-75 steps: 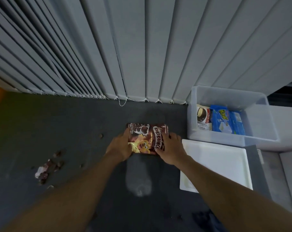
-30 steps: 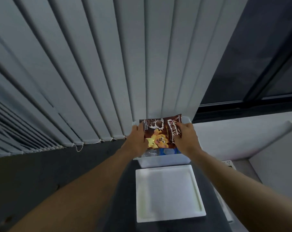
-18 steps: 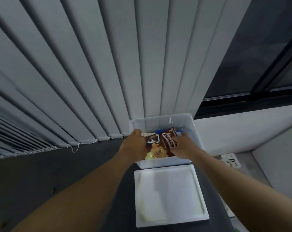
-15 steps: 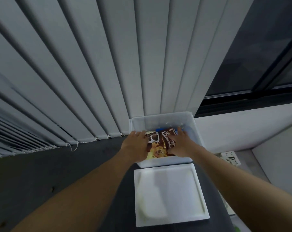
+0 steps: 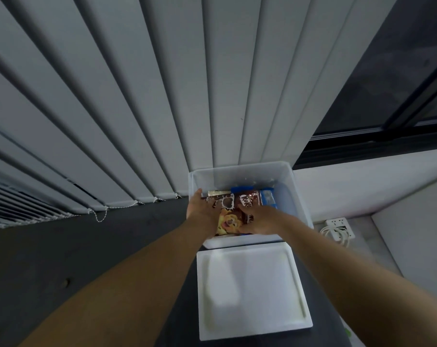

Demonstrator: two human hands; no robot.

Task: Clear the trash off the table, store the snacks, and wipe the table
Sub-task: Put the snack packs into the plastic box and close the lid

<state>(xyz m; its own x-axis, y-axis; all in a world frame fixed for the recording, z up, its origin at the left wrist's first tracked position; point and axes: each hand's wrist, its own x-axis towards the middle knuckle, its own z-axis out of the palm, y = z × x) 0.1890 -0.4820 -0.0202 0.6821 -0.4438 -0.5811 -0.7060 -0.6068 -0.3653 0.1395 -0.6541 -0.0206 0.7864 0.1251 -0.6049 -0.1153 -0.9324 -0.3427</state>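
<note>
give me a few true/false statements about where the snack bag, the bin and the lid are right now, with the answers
1. Both hands are on the brown snack bag. True: the left hand and right hand hold its sides.
2. The bag lies on the white lid. False: it is inside the clear plastic bin.
3. The lid is closed on the bin. False: it lies flat on the dark table, on the near side of the bin.
4. A blue packet is in the bin beside the bag. True.
5. The bin sits against the vertical blinds. True.
</note>
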